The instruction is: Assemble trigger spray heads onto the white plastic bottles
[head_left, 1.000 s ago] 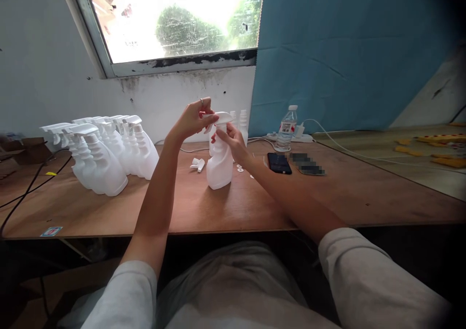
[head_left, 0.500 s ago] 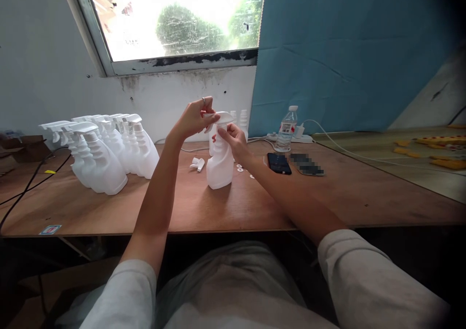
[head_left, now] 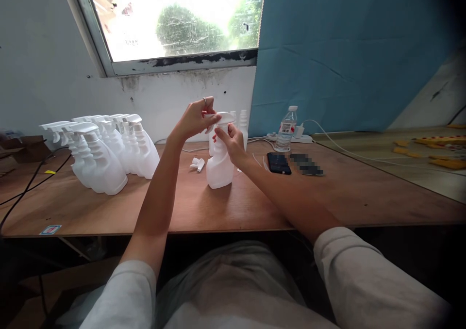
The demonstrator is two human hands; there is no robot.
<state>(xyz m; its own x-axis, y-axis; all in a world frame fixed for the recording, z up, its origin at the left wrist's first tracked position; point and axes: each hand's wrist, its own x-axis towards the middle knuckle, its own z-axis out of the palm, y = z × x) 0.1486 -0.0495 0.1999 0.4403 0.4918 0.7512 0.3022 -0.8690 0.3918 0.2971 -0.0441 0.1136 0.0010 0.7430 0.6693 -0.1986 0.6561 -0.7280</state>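
A white spray bottle [head_left: 219, 172] stands upright on the table in front of me. My left hand [head_left: 196, 119] pinches the trigger sprayer head [head_left: 225, 117] on its top, from the left. At the neck, just under the head, my right hand [head_left: 233, 142] is closed with thumb and fingers around the collar, which they mostly cover. A loose white sprayer head [head_left: 197, 164] lies left of the bottle. Behind the bottle, partly hidden, stand further white bottles [head_left: 243, 125] without visible sprayer heads.
Several white bottles with sprayer heads [head_left: 109, 166] are grouped at left on the wooden table [head_left: 196, 212]. To the right are a water bottle [head_left: 286, 130], a dark phone [head_left: 279, 163], a second flat device [head_left: 307, 164] and a white cable [head_left: 335, 144]. A window [head_left: 182, 23] is ahead.
My right hand has shifted slightly left at the collar, its thumb further across the neck. Its forearm now covers most of the small white rings. My left hand and the bottle have barely moved.
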